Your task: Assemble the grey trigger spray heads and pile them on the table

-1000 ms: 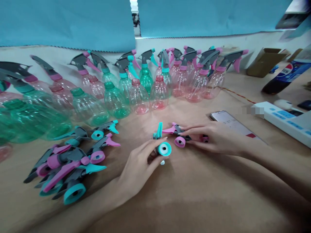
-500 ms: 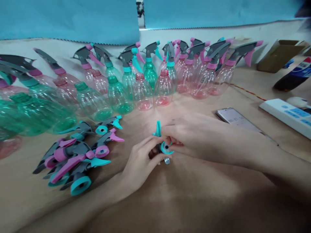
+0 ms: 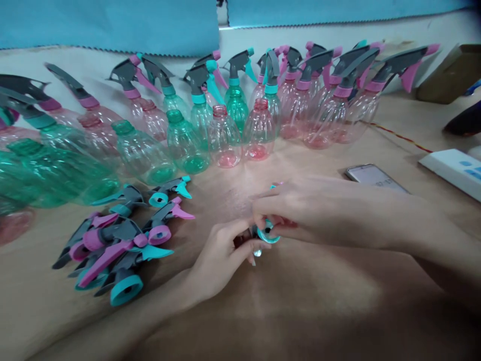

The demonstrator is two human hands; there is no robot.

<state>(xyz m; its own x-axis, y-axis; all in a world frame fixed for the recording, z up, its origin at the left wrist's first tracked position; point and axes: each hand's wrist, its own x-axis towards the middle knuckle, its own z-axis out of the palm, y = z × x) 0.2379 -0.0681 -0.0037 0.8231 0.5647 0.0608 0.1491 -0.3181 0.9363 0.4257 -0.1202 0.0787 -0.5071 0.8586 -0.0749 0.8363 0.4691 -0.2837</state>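
Both hands meet over the table in front of me, around one spray nozzle (image 3: 269, 234) with a teal collar. My left hand (image 3: 223, 250) grips its grey body between thumb and fingers. My right hand (image 3: 287, 208) is closed with its fingertips at the collar ring, and most of the nozzle is hidden behind the fingers. A small shiny piece (image 3: 257, 253) shows below my left thumb; I cannot tell what it is. Left of my hands lies a pile of loose spray nozzles (image 3: 120, 233), grey with pink or teal collars and triggers.
Behind stand several pink and green clear bottles (image 3: 225, 140), some with sprayers fitted, others with open necks. At right are a phone (image 3: 376, 178), a white power strip (image 3: 456, 168), a wire (image 3: 398, 138), a dark bottle (image 3: 464, 120) and a brown box (image 3: 449, 75).
The view has shifted a little. The teal trigger that stood up above my hands is now mostly covered by my right hand, and the nozzle has turned between my fingers.
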